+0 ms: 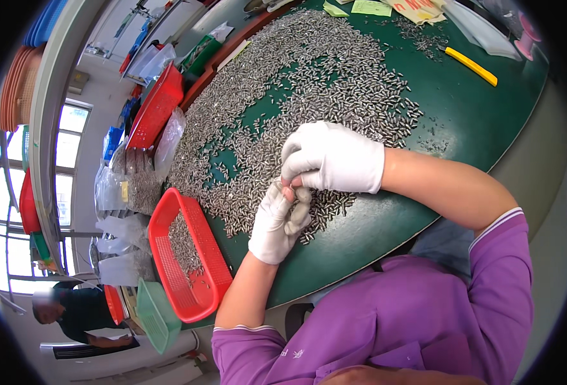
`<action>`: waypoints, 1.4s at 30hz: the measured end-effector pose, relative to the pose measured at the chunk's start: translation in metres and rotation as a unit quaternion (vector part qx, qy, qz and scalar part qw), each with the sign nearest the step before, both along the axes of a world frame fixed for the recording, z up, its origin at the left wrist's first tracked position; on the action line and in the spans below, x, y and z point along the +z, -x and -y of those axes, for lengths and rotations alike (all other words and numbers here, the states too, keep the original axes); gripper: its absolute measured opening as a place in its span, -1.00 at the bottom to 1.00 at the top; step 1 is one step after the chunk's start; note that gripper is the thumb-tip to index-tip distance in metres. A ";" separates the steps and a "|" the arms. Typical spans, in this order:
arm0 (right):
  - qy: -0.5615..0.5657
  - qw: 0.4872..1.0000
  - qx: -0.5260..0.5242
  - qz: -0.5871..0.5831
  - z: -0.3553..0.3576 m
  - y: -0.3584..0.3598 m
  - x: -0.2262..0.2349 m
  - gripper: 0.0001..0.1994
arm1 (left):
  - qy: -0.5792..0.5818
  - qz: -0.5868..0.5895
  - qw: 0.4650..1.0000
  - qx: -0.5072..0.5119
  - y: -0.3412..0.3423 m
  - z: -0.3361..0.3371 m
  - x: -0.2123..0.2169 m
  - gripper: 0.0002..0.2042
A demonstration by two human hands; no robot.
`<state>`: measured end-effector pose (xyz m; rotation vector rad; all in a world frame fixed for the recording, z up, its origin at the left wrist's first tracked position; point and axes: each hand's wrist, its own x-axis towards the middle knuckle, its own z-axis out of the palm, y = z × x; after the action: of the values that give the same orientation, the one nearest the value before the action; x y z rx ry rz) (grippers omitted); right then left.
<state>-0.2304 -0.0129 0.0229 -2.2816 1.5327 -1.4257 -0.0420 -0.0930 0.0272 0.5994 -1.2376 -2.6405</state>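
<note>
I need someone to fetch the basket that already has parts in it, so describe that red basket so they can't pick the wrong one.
Start at the green table strewn with small metal pins. At its near left edge, beside the gloved left hand, lies a red mesh basket holding pins. The other red basket stands tilted farther away.

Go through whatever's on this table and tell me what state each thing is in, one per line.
Left hand: gloved, palm up, cupping small metal pieces.
Right hand: gloved, fingertips pinched together above the left palm.
Metal pieces: loose, spread across the green table.
Red basket: at the table edge, partly filled with pieces.
Yellow knife: lying flat, untouched.
</note>
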 end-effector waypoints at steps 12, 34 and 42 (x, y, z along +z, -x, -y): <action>-0.206 0.944 -0.188 -0.177 0.001 0.014 -0.006 -0.78 | -0.001 0.009 1.000 0.026 -0.004 0.004 -0.006 -0.78; -0.177 0.931 0.074 0.310 -0.001 -0.016 0.005 -0.76 | 0.021 -0.005 1.000 0.001 -0.003 0.003 -0.005 -0.75; -0.165 0.906 0.070 0.384 0.000 -0.018 -0.004 -0.76 | 0.020 -0.008 1.000 0.006 -0.003 0.002 -0.008 -0.76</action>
<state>-0.2123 -0.0132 0.0190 -1.3418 1.1943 -1.5863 -0.0386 -0.0950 0.0194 0.5770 -1.2749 -2.5983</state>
